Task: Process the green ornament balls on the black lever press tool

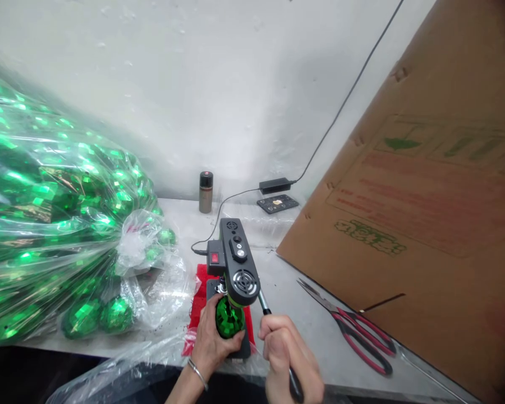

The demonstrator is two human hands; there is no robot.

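Observation:
My left hand [214,331], with a metal bangle at the wrist, grips a shiny green faceted ball ornament [229,318]. The ball sits beneath the round front end of a black bench machine [240,261], which hides its top. My right hand [284,353] is wrapped around the black grip of the machine's lever [264,303], at the right side. A small box with a red switch [214,257] is fixed to the machine's left. Under the base lies a red sheet [200,289].
A clear plastic bag [137,252] full of green balls fills the left. Long-nose pliers [349,328] with red-black handles lie to the right, before a large cardboard box [404,213]. Behind stand a small bottle [206,192], a power adapter [276,185] and a dark phone-like slab [278,203].

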